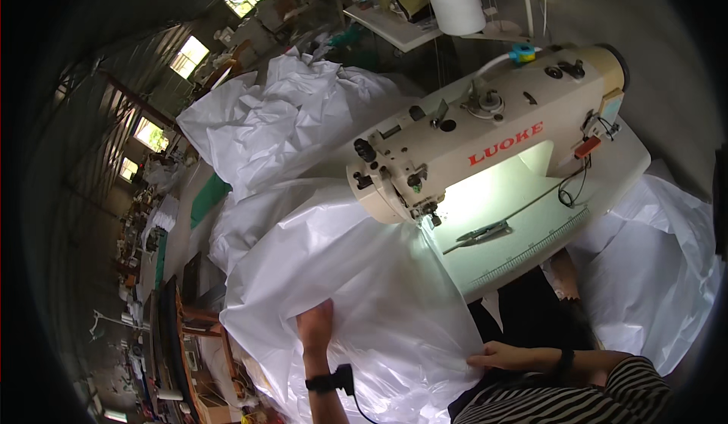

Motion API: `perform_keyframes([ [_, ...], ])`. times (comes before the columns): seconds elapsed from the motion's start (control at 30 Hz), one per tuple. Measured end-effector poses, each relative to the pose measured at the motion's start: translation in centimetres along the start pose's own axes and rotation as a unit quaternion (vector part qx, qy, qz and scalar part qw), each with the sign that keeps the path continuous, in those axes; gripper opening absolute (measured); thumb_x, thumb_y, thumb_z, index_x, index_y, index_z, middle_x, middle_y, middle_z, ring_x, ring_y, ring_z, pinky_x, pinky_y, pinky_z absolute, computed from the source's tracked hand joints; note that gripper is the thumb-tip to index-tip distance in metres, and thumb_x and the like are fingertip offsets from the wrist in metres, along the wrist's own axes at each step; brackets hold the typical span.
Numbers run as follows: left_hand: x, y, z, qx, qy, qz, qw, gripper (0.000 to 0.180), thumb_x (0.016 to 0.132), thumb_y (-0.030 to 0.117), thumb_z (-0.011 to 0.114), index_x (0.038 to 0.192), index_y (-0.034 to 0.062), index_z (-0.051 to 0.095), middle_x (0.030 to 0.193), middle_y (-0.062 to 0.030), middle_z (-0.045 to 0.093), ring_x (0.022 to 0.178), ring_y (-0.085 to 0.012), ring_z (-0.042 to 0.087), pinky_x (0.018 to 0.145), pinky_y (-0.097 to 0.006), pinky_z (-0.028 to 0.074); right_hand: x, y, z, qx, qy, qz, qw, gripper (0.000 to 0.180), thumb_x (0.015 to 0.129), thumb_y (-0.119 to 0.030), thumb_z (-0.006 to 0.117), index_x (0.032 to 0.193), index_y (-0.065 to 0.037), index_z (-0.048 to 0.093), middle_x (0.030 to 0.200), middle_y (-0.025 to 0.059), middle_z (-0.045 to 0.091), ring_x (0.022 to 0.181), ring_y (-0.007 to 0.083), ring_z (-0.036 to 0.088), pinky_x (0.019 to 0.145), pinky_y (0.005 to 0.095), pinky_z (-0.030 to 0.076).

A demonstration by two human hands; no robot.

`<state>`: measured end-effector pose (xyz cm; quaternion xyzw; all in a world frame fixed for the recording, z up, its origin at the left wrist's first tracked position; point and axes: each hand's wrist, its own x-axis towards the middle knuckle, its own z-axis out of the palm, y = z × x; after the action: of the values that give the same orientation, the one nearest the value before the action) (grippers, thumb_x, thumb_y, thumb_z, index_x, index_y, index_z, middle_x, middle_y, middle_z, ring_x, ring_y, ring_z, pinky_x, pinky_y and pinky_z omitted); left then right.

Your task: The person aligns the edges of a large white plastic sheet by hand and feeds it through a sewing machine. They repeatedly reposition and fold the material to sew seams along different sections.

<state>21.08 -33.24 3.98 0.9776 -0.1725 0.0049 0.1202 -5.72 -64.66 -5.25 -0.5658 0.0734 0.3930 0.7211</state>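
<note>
A large sheet of shiny white plastic-like material (pixel 341 265) drapes over the front of the sewing machine (pixel 485 136) and down toward me. Its upper part runs to the lit needle area, where the contact with the needle is too small to make out. My left hand (pixel 315 327) is closed on a fold of the sheet, left of the needle, with its fingertips hidden by the material. At the sheet's right edge, nearer my body, my right hand (pixel 504 356) pinches the border between thumb and fingers.
On the machine bed lie a grey snips-like tool (pixel 485 232) and a ruler strip (pixel 531 251). More white material heaps behind (pixel 288 113) and hangs at the right (pixel 652 265). A white thread cone (pixel 456 7) stands above. Wooden frames (pixel 205 325) are at the left.
</note>
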Motion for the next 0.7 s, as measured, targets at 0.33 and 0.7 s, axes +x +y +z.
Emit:
perform_keyframes([
  [0.33,-9.7,3.8,0.0,0.027,0.057,-0.036,0.997,0.068,0.089,0.026,0.067,0.149,0.0111,0.039,0.154,-0.0142,0.037,0.142,-0.0373,0.035,0.114,-0.055,0.029,-0.5,1.2,-0.6,0.055,0.031,-0.056,0.996,0.035,0.098,-0.027,0.063,0.117,0.002,0.064,0.102,0.0014,0.067,0.093,0.0080,0.059,0.083,0.0251,0.048],
  [0.7,-5.5,-2.3,-6.5,0.263,0.158,-0.032,0.951,0.040,0.072,0.002,0.066,0.111,0.0089,0.064,0.129,-0.0091,0.062,0.133,-0.0247,0.049,0.117,-0.062,0.015,1.1,0.6,-1.9,-0.020,0.080,-0.119,0.989,0.032,0.101,-0.028,0.057,0.101,0.002,0.069,0.087,-0.0018,0.065,0.080,0.0067,0.055,0.074,0.0254,0.048],
])
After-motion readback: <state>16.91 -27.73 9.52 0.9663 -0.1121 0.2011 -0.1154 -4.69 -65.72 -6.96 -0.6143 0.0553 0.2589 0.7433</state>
